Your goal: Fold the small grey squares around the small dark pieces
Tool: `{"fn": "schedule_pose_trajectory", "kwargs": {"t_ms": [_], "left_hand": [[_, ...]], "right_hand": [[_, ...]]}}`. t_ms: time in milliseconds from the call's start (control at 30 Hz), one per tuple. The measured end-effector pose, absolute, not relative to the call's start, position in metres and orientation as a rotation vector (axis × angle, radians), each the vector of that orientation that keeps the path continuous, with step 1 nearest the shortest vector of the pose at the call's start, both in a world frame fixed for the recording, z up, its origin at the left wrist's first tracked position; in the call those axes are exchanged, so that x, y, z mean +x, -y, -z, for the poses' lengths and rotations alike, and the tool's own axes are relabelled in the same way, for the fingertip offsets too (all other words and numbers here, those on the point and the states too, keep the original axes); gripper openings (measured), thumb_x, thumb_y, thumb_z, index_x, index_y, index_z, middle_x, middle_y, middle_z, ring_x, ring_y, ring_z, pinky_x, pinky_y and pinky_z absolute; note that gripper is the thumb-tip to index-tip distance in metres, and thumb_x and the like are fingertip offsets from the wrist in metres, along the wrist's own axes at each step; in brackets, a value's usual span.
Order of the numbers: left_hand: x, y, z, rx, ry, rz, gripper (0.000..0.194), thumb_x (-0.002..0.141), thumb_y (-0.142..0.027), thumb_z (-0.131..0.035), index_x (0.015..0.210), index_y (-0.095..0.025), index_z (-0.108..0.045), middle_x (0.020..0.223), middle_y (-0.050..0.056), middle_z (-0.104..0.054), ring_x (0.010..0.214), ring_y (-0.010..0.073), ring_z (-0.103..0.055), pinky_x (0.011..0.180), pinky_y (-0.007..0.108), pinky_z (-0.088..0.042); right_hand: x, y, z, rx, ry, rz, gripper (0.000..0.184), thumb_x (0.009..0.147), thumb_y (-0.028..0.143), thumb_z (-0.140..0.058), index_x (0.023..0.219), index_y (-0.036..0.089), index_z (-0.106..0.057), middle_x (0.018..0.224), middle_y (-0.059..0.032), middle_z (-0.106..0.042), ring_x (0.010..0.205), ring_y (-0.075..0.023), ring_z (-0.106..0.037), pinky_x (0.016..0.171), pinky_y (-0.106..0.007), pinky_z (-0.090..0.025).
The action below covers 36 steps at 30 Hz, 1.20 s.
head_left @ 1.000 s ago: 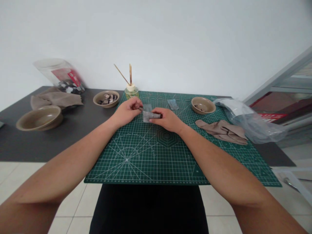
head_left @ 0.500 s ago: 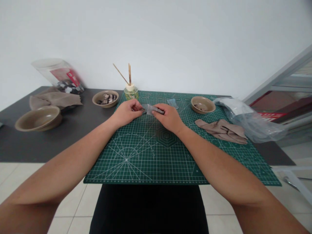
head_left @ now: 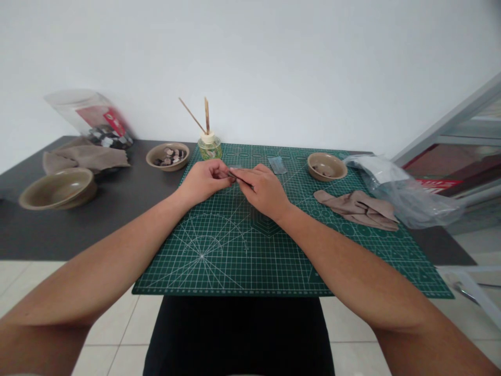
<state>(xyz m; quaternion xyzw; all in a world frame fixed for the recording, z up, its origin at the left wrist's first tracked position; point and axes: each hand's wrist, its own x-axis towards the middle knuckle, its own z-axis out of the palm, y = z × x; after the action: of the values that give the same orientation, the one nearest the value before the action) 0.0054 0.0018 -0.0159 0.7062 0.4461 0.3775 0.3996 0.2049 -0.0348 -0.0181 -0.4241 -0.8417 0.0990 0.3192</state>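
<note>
My left hand [head_left: 206, 180] and my right hand [head_left: 263, 189] meet over the far middle of the green cutting mat [head_left: 219, 250]. Both are closed, pinching a small grey plastic bag [head_left: 236, 169] between them; most of it is hidden by the fingers. A second small grey bag [head_left: 277, 165] lies flat on the mat just beyond my right hand. A reed diffuser bottle [head_left: 209, 146] with two sticks stands behind my left hand.
A tan bowl of small pieces [head_left: 168, 155] sits left of the mat, an empty tan bowl [head_left: 58, 188] farther left, with a cloth [head_left: 84, 156] and a tipped jar [head_left: 92, 117]. On the right are a tan bowl [head_left: 326, 166], a beige cloth [head_left: 358, 209] and a clear plastic bag [head_left: 403, 196].
My right hand has moved left and away from me, up against my left hand. The small grey bag, spread out before, is now mostly hidden between the fingers.
</note>
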Motion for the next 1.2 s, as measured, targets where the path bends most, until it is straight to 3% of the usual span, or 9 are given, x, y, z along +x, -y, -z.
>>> {"fn": "schedule_pose_trajectory", "kwargs": {"t_ms": [367, 667, 833, 1200], "left_hand": [[0.0066, -0.001, 0.014, 1.749, -1.082, -0.979, 0.026, 0.069, -0.034, -0.081, 0.079, -0.017, -0.065, 0.073, 0.003, -0.075, 0.069, 0.0163, -0.068, 0.067, 0.03, -0.053], [0.0067, -0.002, 0.0151, 1.827, -1.132, -0.988, 0.026, 0.069, -0.037, -0.081, 0.076, -0.016, -0.067, 0.065, -0.001, -0.063, 0.059, 0.0107, -0.053, 0.059, 0.026, -0.042], [0.0058, -0.0044, 0.0163, 1.762, -1.088, -1.009, 0.028, 0.072, -0.04, -0.079, 0.083, -0.016, -0.069, 0.066, 0.0, -0.065, 0.062, 0.013, -0.057, 0.064, 0.029, -0.047], [0.0071, -0.0037, 0.0158, 1.644, -0.955, -0.865, 0.026, 0.076, -0.038, -0.079, 0.079, -0.017, -0.064, 0.07, 0.002, -0.069, 0.064, 0.0147, -0.064, 0.068, 0.032, -0.056]], "right_hand": [[0.2039, 0.0374, 0.0177, -1.199, 2.25, -0.168, 0.044, 0.102, 0.023, -0.045, 0.142, 0.025, -0.065, 0.141, -0.0026, -0.069, 0.105, -0.0287, -0.056, 0.095, -0.046, -0.039], [0.2047, 0.0377, 0.0162, -1.227, 2.234, -0.119, 0.042, 0.101, 0.023, -0.048, 0.138, 0.025, -0.067, 0.136, -0.004, -0.071, 0.11, -0.0302, -0.056, 0.095, -0.047, -0.037], [0.2052, 0.0371, 0.0168, -1.239, 2.192, -0.111, 0.037, 0.1, 0.023, -0.05, 0.13, 0.025, -0.072, 0.129, -0.0045, -0.074, 0.108, -0.0291, -0.056, 0.095, -0.045, -0.037], [0.2063, 0.0326, 0.0191, -1.184, 2.201, -0.132, 0.029, 0.104, 0.03, -0.053, 0.121, 0.024, -0.074, 0.114, -0.0059, -0.078, 0.104, -0.0259, -0.063, 0.096, -0.041, -0.04]]}}
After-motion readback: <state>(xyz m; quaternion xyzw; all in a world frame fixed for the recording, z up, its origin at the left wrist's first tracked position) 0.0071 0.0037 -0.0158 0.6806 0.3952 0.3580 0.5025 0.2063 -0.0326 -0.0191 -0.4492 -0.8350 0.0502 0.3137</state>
